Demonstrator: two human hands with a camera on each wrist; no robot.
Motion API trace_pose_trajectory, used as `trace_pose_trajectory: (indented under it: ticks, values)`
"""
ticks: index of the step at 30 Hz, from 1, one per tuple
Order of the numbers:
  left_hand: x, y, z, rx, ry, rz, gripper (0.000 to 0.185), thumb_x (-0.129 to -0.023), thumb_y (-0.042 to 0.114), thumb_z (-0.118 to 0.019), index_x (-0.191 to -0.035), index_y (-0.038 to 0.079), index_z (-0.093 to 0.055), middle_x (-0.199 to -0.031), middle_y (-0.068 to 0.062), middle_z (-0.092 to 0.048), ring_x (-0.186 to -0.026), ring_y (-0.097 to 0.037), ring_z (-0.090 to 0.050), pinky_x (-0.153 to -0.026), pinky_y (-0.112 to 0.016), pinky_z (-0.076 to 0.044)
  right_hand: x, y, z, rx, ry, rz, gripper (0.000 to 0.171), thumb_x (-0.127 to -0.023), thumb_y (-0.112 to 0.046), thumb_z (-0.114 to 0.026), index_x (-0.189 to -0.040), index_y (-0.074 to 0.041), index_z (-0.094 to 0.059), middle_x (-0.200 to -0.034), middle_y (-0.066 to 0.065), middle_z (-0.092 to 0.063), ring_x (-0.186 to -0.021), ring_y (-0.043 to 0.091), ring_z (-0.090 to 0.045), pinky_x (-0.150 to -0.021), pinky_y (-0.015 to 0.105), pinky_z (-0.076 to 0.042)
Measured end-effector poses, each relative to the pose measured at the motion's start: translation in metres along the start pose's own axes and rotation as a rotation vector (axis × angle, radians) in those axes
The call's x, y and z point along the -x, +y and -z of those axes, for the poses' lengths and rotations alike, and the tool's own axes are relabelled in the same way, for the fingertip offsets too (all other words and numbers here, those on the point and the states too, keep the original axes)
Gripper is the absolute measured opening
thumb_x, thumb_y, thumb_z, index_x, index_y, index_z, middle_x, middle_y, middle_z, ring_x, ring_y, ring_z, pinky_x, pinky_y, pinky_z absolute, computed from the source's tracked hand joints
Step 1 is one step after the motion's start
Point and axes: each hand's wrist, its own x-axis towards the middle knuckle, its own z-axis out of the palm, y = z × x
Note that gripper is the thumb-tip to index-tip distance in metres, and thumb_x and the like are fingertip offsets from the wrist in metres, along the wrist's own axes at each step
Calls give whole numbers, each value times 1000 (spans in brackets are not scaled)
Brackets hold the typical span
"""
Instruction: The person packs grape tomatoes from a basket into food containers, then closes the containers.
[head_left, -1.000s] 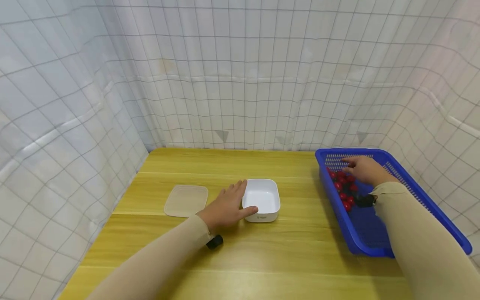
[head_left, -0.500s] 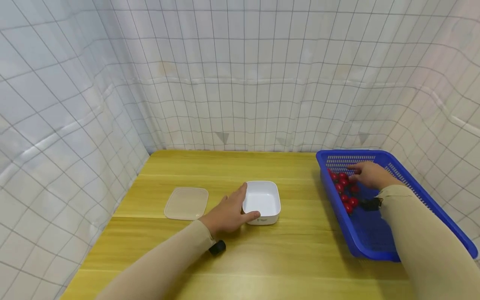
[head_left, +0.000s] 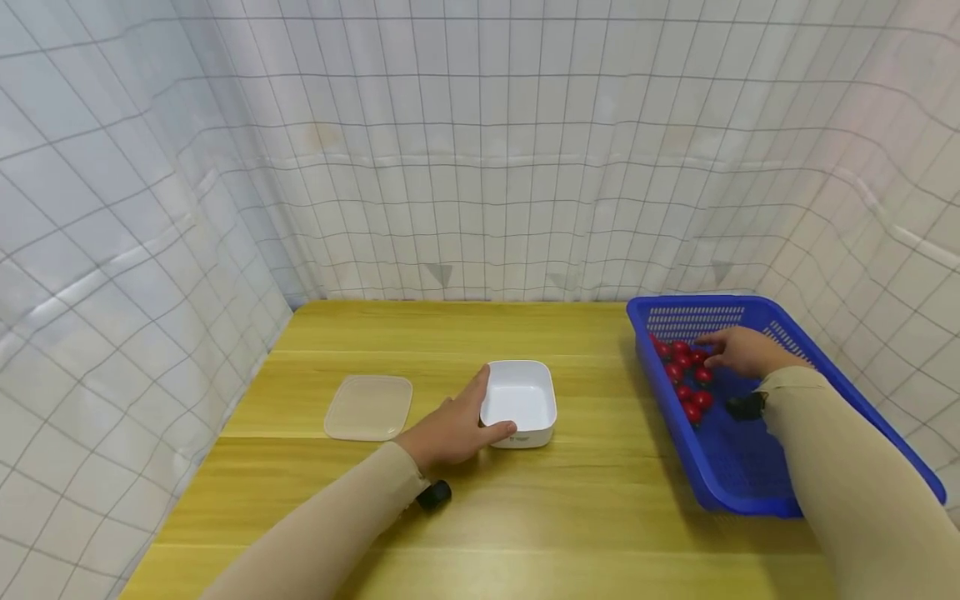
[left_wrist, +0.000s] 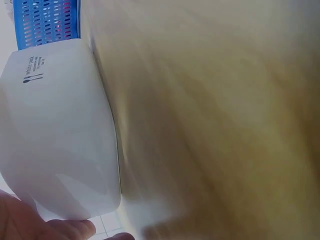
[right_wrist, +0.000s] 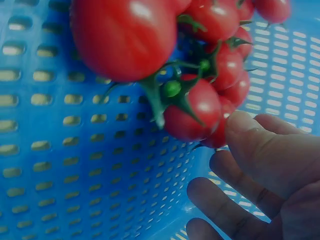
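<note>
Left hand (head_left: 450, 429) braced the white container (head_left: 519, 402), fingers straight; right hand (head_left: 738, 350), fingers relaxed, touched the tomatoes (head_left: 686, 375): pinch one gently.

Red tomatoes (head_left: 686, 371) with green stems, blue perforated basket (head_left: 870, 417), white container (head_left: 519, 402), yellow wood-grain table (head_left: 585, 508).

Two bare hands, no gloves or rings visible: left hand (head_left: 452, 431), right hand (head_left: 746, 351). Both arms in long beige/tan sleeves, snug fit, plain fabric, cuffs ending at the wrist just behind each hand. Small black wrist-camera unit under each cuff: left camera (head_left: 433, 495), right camera (head_left: 745, 406).
</note>
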Motion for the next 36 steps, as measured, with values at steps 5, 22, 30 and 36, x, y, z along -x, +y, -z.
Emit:
trace_pose_trajectory:
  ticks: [5, 22, 30, 36]
  values:
    - [0, -2, 0, 25, -7, 3, 111, -97, 65, -63, -171, 14, 4, -177, -8, -17, -160, -35, -30, -131, -63, -13, -5, 3, -2, 16, -14, -1, 47, -97, -8, -69, -138, 11, -60, -112, 30, -74, -96, 38, -72, -92, 63, -55]
    - [-1, 1, -5, 59, -21, 15, 110, -98, 62, -64, -171, 16, 5, -176, -12, -22, -157, -36, -36, -129, -66, -15, 1, 24, -1, -76, -57, -16, 33, -90, -20, -80, -115, 2, -75, -108, 21, -77, -98, 35, -70, -85, 54, -57]
    - [-2, 1, -4, 52, -24, 15, 110, -98, 60, -64, -170, 14, 5, -174, -15, -25, -156, -36, -36, -130, -67, -13, 3, 19, -2, -139, -163, -3, 44, -93, -24, -79, -127, 4, -72, -130, 31, -69, -120, 50, -64, -97, 62, -55]
    - [-2, 0, -3, 55, -20, 7, 110, -98, 59, -64, -170, 12, 5, -174, -16, -25, -156, -40, -36, -129, -68, -11, -2, 18, -3, -132, -228, 13, 49, -94, -29, -79, -129, 4, -71, -122, 24, -74, -108, 33, -69, -90, 51, -59]
